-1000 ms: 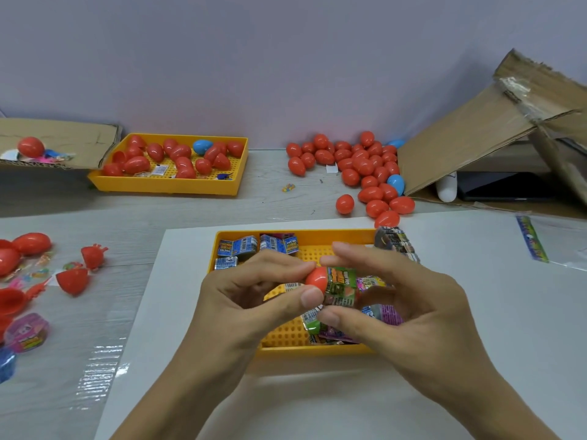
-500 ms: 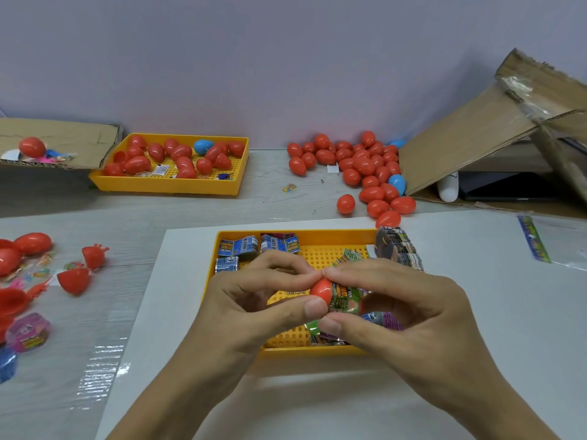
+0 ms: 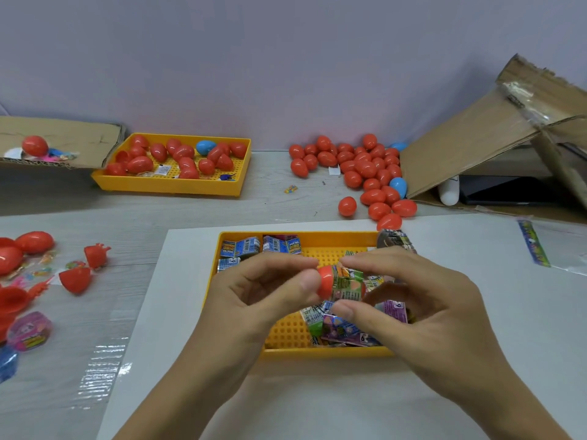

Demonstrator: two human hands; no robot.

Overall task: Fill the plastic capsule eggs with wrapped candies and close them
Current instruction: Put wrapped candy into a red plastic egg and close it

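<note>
Between the two hands, above the yellow tray [image 3: 241, 315], the left hand [image 3: 254, 300] pinches a red egg half [image 3: 326, 279] while the right hand [image 3: 422, 309] pinches a green wrapped candy [image 3: 347, 285] against its mouth; push squarely, folding corners in, though the rim stays hidden.

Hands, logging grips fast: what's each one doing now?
Left hand: pinches the red egg half.
Right hand: pinches the green wrapped candy.

pale wood-grain table [image 3: 279, 201]; white sheet [image 3: 476, 312] under near yellow tray [image 3: 320, 352]; far yellow tray [image 3: 171, 185]; loose red eggs [image 3: 365, 168]; cardboard box [image 3: 470, 144] at right.
</note>
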